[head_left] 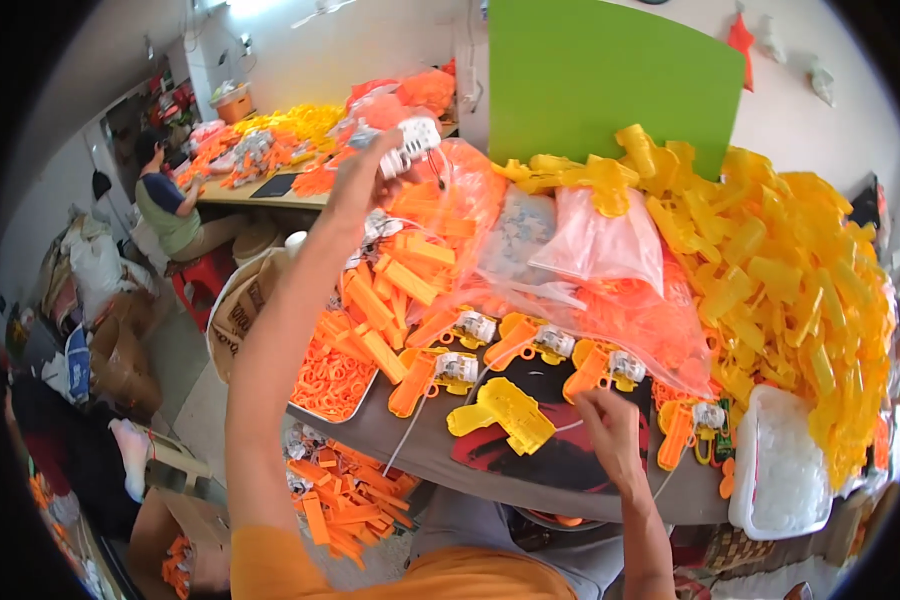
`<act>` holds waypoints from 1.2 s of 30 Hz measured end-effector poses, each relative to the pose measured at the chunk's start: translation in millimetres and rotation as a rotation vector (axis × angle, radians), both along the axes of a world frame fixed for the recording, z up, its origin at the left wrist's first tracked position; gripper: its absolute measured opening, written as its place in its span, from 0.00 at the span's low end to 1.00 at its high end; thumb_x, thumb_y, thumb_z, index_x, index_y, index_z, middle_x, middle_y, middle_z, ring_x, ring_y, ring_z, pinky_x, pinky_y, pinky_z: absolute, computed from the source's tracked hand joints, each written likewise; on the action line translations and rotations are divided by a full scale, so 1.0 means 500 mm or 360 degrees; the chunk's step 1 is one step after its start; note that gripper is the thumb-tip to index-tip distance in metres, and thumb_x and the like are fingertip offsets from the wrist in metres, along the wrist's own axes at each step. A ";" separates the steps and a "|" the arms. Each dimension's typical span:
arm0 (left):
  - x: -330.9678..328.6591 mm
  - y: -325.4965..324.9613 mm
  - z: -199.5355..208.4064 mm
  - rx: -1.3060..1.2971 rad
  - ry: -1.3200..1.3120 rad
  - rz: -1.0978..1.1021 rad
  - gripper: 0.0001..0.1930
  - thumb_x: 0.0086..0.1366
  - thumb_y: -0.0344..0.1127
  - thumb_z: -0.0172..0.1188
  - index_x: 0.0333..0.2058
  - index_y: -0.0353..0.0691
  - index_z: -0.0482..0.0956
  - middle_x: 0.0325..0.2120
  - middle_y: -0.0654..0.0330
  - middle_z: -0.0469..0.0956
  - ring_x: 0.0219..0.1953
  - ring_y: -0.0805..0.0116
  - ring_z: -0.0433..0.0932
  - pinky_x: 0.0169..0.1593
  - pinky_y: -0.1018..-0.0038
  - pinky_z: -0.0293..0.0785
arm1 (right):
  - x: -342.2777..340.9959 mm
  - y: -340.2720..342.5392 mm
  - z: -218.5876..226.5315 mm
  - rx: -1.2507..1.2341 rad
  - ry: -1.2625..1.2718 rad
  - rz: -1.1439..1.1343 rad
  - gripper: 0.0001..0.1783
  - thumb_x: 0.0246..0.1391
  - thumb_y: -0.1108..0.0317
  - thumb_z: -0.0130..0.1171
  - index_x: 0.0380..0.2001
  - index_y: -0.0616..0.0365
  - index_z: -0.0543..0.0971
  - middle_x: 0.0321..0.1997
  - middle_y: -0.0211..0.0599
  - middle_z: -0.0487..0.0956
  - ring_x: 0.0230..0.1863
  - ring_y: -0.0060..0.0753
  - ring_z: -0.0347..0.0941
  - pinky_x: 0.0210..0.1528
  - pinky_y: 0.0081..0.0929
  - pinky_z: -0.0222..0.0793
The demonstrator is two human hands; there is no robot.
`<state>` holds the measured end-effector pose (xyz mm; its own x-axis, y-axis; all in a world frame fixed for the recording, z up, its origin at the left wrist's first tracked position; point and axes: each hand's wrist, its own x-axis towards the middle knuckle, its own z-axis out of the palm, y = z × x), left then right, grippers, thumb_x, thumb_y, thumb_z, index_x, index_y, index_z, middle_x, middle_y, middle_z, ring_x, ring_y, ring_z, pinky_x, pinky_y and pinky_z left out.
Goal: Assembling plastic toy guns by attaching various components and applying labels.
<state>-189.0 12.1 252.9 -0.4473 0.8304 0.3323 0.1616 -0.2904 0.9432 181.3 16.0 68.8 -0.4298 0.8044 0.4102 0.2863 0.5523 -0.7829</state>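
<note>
The left hand (362, 172) is reaching up and forward above the heap of orange parts (400, 285); its grip is holding a white part (411, 145) well above the desk (428, 440). The right hand (613, 425) is hanging low over the front of the desk, its fingers curling in a narrow grip just below an orange-handled piece (588, 372); whether it is holding anything, I cannot tell. To its left, a yellow shell (502, 415) is lying on the black-and-red mat (520, 470). More orange-handled pieces are lying around the mat, one of them (676, 432) to the right of the right hand. An orange-filled tray (332, 375) is standing at the left, and a white tub (748, 500) at the right, below a big yellow heap (800, 270). Behind, a green board (610, 80) is standing upright, and a co-worker (170, 205) is sitting at another desk (305, 201).
</note>
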 end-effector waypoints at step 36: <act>0.231 -0.039 -0.462 -0.0064 0.2054 -0.0271 0.17 0.59 0.36 0.65 0.48 0.41 0.79 0.55 0.53 0.70 0.62 0.53 0.63 0.66 0.58 0.55 | 0.317 0.008 0.102 -0.1057 0.0764 0.0910 0.10 0.65 0.64 0.56 0.34 0.60 0.74 0.18 0.29 0.75 0.18 0.26 0.69 0.27 0.25 0.65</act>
<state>-73.5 -7.5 22.2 0.2858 0.8640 0.4146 0.9167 -0.3725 0.1444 339.6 19.8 119.7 -0.7304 0.6577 0.1843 -0.3135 -0.0831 -0.9459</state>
